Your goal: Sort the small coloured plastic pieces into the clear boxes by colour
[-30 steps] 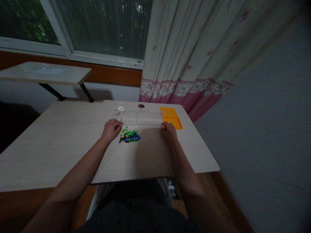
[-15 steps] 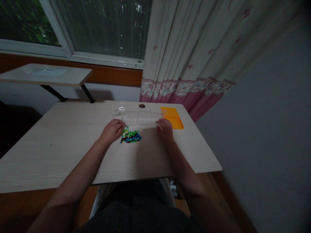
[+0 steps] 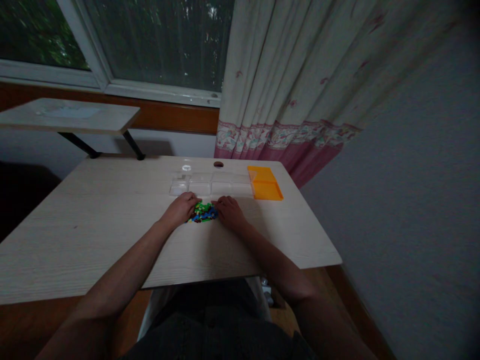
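Note:
A small heap of tiny building bricks [image 3: 204, 213] in green, blue, dark brown and yellow lies on the pale wooden table [image 3: 123, 220]. At the heap's left edge is my left hand [image 3: 181, 208], its fingers stretched out and touching or very near the pieces. My right hand [image 3: 230, 212] rests against the right edge, fingers apart and bent down beside the bricks. I see no piece held in either hand, though the fingertips are partly hidden. Just beyond the hands stands a row of clear plastic trays [image 3: 221, 182].
Right of the clear trays, partly overlapped by them, lies an orange plastic tray [image 3: 267, 190]. A round hole [image 3: 218, 164] is near the table's back edge. A raised shelf [image 3: 112, 117] stands at the back left, and a curtain [image 3: 285, 100] hangs behind the table.
My right hand has left the right side of the clear trays and come leftward to the heap. My left hand has moved slightly right and nearer me, from the trays' left end to the heap.

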Available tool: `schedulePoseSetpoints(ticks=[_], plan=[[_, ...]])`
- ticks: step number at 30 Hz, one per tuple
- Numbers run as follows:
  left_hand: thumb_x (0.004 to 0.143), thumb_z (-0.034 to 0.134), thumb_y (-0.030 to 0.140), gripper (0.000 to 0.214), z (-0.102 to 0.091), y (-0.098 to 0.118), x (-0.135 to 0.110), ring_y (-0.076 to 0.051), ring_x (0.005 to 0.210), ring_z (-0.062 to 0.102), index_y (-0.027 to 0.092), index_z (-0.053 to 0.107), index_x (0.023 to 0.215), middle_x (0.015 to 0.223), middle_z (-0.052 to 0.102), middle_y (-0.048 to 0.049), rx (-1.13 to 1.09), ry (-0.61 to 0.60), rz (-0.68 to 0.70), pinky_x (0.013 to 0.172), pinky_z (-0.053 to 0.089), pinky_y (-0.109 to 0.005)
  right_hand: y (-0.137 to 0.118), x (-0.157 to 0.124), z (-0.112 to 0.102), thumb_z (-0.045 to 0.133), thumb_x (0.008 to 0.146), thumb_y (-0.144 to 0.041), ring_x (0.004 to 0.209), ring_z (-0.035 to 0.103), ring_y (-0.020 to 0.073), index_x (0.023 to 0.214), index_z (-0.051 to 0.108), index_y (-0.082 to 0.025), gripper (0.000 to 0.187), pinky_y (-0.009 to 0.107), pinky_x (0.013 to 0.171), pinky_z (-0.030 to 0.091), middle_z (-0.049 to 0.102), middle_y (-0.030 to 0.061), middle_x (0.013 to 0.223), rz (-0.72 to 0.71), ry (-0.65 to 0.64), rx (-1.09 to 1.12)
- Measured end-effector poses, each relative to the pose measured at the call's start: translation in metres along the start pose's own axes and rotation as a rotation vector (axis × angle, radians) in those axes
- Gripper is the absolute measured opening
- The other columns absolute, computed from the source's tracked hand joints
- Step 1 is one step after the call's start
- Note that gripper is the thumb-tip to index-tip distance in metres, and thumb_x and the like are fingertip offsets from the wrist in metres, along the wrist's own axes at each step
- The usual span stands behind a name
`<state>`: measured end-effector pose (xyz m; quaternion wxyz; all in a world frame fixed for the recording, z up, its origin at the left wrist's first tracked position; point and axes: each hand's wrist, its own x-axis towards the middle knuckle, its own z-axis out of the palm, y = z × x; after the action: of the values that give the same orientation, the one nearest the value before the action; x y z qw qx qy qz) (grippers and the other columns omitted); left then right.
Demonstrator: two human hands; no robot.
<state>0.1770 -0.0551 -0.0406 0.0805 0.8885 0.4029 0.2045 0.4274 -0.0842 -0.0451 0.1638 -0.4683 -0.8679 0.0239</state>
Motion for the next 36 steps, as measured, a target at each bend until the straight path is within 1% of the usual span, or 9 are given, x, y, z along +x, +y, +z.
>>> schedulePoseSetpoints(ticks=[8,14,17,21,25,28,30,33,36], plan=[[0.089,0.047,0.012,0.039,0.015,0.014,0.006,-0.025,0.106,0.057,0.022,0.071,0.119,0.11,0.062,-0.0105,-0.09,0.05,0.02,0.094,0.05,-0.04,0.006,-0.002,-0.001,0.049,0.1,-0.029,0.103,0.054,0.0231,0.121,0.07,-0.022,0.03,0.036,0.097,0.043,0.064,0.0098,0.11,0.052,0.051,0.051],[0.092,0.046,0.014,0.035,0.016,0.015,0.015,-0.023,0.101,0.059,0.016,0.072,0.114,0.104,0.062,-0.0116,-0.173,0.065,-0.013,0.094,0.05,-0.038,0.015,0.002,0.004,0.057,0.096,-0.023,0.102,0.059,0.0216,0.112,0.074,-0.018,0.024,0.035,0.098,0.045,0.067,0.0096,0.104,0.075,0.086,0.171],[0.092,0.044,0.013,0.037,0.014,0.009,0.021,-0.021,0.101,0.061,0.017,0.072,0.116,0.105,0.062,-0.0112,-0.259,0.018,-0.013,0.095,0.052,-0.035,0.018,0.004,0.004,0.06,0.092,-0.019,0.098,0.061,0.0203,0.105,0.075,-0.017,0.021,0.034,0.096,0.047,0.069,0.0085,0.099,0.098,0.103,0.252],[0.089,0.045,0.012,0.038,0.008,-0.001,0.027,-0.02,0.103,0.062,0.019,0.073,0.115,0.104,0.066,-0.0092,-0.287,-0.071,-0.024,0.096,0.051,-0.035,0.019,0.005,0.002,0.061,0.087,-0.016,0.086,0.063,0.0179,0.097,0.075,-0.018,0.017,0.031,0.084,0.05,0.07,0.0049,0.089,0.203,0.107,0.368],[0.088,0.05,0.016,0.036,0.01,-0.003,0.03,-0.021,0.1,0.063,0.017,0.073,0.115,0.099,0.067,-0.0097,-0.277,-0.073,-0.064,0.094,0.052,-0.035,0.019,0.005,-0.001,0.061,0.085,-0.016,0.08,0.065,0.0157,0.091,0.072,-0.02,0.013,0.027,0.077,0.05,0.073,0.002,0.086,0.3,0.118,0.493],[0.088,0.053,0.02,0.034,0.016,-0.002,0.03,-0.021,0.098,0.063,0.017,0.073,0.115,0.098,0.067,-0.0096,-0.292,-0.068,-0.076,0.092,0.052,-0.035,0.019,0.005,-0.002,0.062,0.085,-0.021,0.077,0.066,0.0149,0.089,0.071,-0.021,0.01,0.026,0.075,0.05,0.073,0.0001,0.083,0.345,0.148,0.585],[0.089,0.054,0.023,0.032,0.019,-0.001,0.029,-0.021,0.097,0.063,0.017,0.072,0.115,0.096,0.066,-0.009,-0.305,-0.062,-0.082,0.092,0.052,-0.035,0.021,0.006,-0.002,0.063,0.084,-0.024,0.078,0.067,0.0151,0.088,0.07,-0.021,0.009,0.026,0.074,0.051,0.074,-0.0001,0.083,0.366,0.144,0.629],[0.091,0.054,0.026,0.032,0.021,0.0,0.026,-0.022,0.097,0.062,0.016,0.072,0.115,0.099,0.065,-0.0096,-0.332,-0.029,-0.093,0.093,0.051,-0.036,0.023,0.005,0.0,0.065,0.082,-0.024,0.077,0.067,0.0154,0.088,0.071,-0.022,0.008,0.027,0.075,0.051,0.074,-0.0002,0.083,0.365,0.102,0.648],[0.09,0.055,0.026,0.032,0.02,0.004,0.022,-0.022,0.096,0.061,0.017,0.071,0.116,0.1,0.063,-0.0096,-0.331,-0.019,-0.081,0.092,0.05,-0.036,0.024,0.004,0.003,0.066,0.082,-0.024,0.08,0.068,0.0157,0.094,0.071,-0.023,0.013,0.028,0.077,0.052,0.075,-0.0002,0.087,0.347,0.118,0.664]])
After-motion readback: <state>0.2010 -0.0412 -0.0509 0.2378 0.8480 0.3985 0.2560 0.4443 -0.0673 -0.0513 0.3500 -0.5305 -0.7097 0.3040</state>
